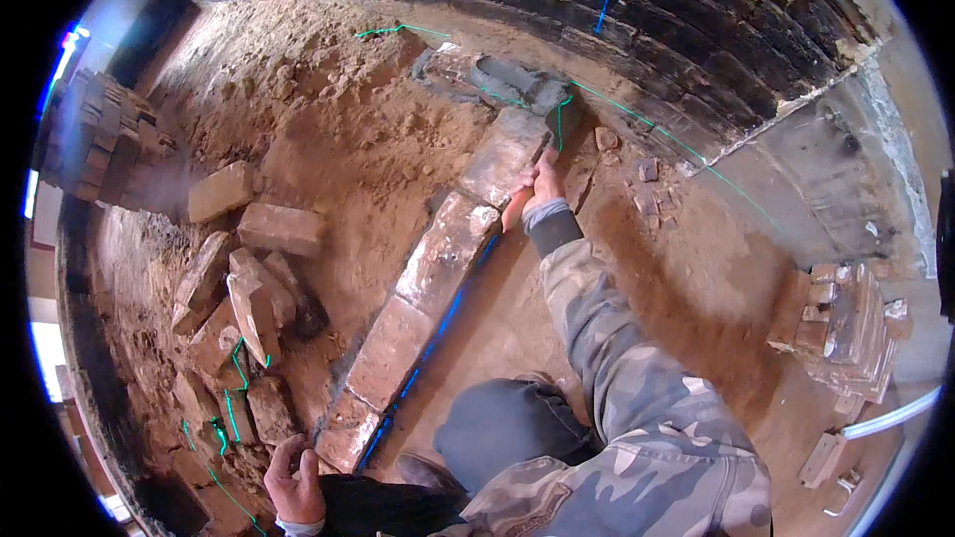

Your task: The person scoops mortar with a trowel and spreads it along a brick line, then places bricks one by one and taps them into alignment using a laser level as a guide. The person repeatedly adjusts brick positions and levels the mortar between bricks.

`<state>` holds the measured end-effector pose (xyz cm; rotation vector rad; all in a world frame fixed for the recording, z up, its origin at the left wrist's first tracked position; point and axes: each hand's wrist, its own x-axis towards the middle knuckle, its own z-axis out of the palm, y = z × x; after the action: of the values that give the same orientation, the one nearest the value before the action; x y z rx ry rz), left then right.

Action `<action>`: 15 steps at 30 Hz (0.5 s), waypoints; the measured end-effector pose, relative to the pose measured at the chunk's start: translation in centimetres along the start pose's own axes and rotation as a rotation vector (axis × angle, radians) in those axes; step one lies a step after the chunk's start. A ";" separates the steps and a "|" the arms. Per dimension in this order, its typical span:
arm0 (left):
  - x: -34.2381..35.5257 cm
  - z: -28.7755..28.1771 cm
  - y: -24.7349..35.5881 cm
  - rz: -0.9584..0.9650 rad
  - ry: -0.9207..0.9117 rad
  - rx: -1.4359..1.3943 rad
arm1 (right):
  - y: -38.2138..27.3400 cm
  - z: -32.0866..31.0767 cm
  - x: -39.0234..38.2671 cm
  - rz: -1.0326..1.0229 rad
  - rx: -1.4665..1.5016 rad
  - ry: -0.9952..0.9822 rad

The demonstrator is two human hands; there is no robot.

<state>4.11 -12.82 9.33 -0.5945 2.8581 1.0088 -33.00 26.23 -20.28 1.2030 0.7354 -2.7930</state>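
A row of bricks [438, 247] runs diagonally across the dirt floor. Grey wet mortar [512, 80] lies over its far end. My right hand [542, 184] is closed around a trowel whose orange handle [513, 209] shows below the fist. Its dark blade, partly hidden, points toward the mortared end, beside the last bare brick [504, 154]. My left hand [295, 482] is at the lower left, near the row's near end. Its fingers are loosely curled, the thumb stands apart, and nothing shows in it.
Loose bricks [282, 229] lie piled on the left. Stacked bricks [831, 323] stand at right, others [104, 144] at far left. A blackened brick wall [477, 0] closes the back. Blue and green laser lines cross the scene. A dark rounded shape [507, 433] blocks the lower middle.
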 end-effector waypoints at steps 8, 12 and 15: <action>-0.4 0.7 1.5 -0.077 -0.014 -0.084 | -1.8 -1.2 -0.1 0.071 0.040 -0.141; -1.4 -0.9 1.7 -0.050 0.003 -0.077 | 0.1 0.5 -5.2 -0.017 -0.155 -0.209; -1.5 -1.1 2.6 -0.107 0.020 -0.219 | 0.3 -0.8 -3.3 -0.336 -0.492 -0.324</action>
<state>4.65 -11.14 11.95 -0.7676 2.7176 1.3134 -30.02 25.80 -18.59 0.5702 1.5797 -2.6808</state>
